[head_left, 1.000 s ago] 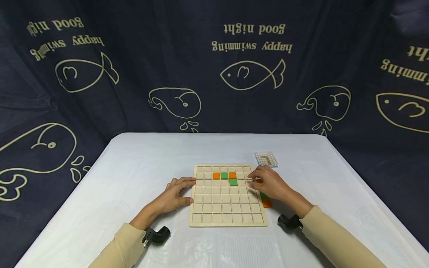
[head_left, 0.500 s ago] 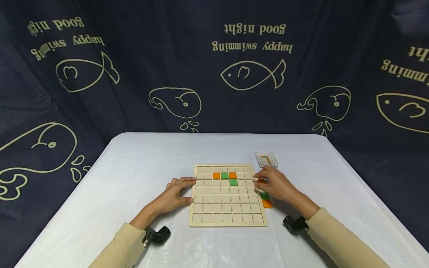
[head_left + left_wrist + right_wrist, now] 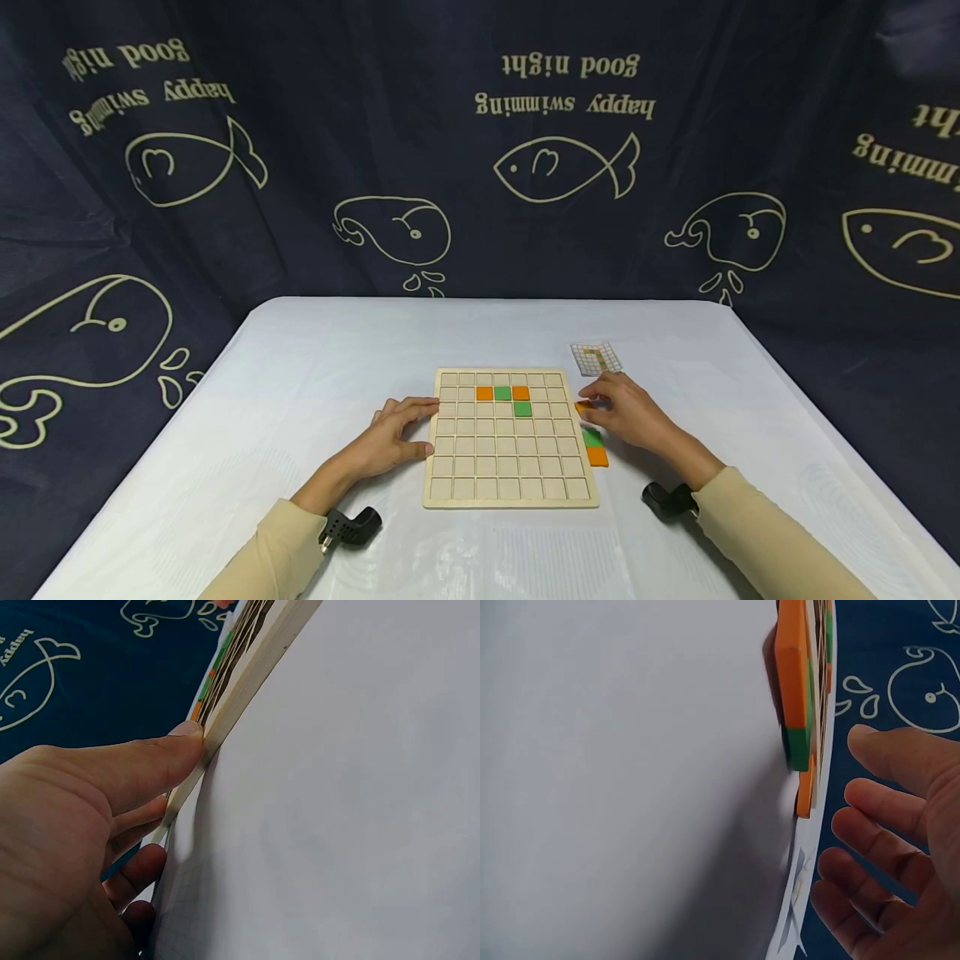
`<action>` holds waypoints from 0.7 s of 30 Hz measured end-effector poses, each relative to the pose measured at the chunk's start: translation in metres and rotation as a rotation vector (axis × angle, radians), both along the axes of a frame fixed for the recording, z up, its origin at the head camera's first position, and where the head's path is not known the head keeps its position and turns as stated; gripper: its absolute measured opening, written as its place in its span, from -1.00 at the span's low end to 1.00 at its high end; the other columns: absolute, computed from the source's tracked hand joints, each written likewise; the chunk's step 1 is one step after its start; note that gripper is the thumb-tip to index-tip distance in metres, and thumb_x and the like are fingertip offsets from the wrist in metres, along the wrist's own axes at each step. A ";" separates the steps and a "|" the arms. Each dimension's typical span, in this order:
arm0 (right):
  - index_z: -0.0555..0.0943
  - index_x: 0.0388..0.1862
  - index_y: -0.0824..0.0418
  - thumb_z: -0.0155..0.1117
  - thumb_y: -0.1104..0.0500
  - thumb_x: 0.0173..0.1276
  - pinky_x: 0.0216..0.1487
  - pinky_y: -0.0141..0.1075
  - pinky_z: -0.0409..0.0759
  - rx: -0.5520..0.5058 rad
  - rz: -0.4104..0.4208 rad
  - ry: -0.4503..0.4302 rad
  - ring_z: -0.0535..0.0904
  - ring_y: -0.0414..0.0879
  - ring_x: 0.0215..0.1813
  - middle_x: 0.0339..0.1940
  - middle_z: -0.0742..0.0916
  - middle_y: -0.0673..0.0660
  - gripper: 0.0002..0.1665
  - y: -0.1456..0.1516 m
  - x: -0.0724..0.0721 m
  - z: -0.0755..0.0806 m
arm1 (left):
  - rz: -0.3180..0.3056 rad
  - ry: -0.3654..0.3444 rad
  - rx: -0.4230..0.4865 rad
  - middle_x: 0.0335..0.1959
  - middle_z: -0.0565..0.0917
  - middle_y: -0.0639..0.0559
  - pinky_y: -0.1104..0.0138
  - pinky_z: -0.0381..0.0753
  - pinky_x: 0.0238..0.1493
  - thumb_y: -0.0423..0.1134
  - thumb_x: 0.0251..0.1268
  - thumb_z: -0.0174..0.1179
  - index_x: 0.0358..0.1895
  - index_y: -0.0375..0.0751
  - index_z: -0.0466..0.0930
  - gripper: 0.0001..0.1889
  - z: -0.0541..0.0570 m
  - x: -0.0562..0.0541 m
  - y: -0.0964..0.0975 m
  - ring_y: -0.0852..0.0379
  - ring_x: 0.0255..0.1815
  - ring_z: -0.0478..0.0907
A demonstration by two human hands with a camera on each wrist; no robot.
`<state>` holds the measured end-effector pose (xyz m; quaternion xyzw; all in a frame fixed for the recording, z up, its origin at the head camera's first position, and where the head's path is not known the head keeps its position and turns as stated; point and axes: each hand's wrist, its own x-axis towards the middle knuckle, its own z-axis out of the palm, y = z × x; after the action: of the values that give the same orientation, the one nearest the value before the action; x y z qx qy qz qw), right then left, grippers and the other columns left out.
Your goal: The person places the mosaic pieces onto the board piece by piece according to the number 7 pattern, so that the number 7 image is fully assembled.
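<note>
On the white table [image 3: 375, 337] lies a pale, gridded wooden board [image 3: 506, 446].

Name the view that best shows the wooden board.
The head view looks down on the wooden board, its grid spread out. The left wrist view gives only a slanted edge and strip of grid; the right wrist view, a thin sliver beyond loose tiles.

pass: over board [image 3: 507, 465], between hands [image 3: 386, 442] [image 3: 628, 410] | obstacles: loose tiles [image 3: 593, 437], right side
</note>
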<state>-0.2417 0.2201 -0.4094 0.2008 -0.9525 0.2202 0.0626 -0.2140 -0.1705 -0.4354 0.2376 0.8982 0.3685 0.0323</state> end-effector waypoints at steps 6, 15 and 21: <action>0.68 -0.08 0.18 0.38 0.14 0.16 -0.02 -0.07 0.45 -0.004 -0.003 -0.008 0.48 0.00 -0.03 -0.12 0.64 0.10 -0.67 0.003 -0.001 -0.001 | 0.000 0.006 -0.003 0.37 0.36 0.12 0.16 0.08 0.08 -0.14 0.07 0.35 0.31 -0.13 0.40 -0.34 -0.001 -0.001 0.000 0.15 0.06 0.21; 0.67 -0.08 0.20 0.39 0.16 0.13 -0.07 -0.12 0.45 0.017 -0.008 -0.011 0.47 -0.05 -0.10 -0.14 0.64 0.12 -0.66 0.006 -0.005 -0.005 | -0.002 0.003 -0.005 0.37 0.36 0.11 0.17 0.09 0.07 -0.14 0.07 0.35 0.30 -0.13 0.40 -0.34 -0.001 -0.001 0.000 0.15 0.05 0.21; 0.66 -0.06 0.21 0.38 0.16 0.14 -0.08 -0.13 0.44 0.036 -0.015 -0.031 0.46 -0.06 -0.11 -0.17 0.65 0.09 -0.64 0.009 -0.008 -0.006 | 0.001 -0.001 -0.007 0.38 0.35 0.11 0.18 0.09 0.05 -0.14 0.08 0.35 0.30 -0.12 0.40 -0.35 0.000 -0.001 0.000 0.14 0.05 0.21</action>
<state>-0.2492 0.2291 -0.4154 0.1913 -0.9587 0.2055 0.0456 -0.2151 -0.1701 -0.4357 0.2370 0.8995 0.3655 0.0335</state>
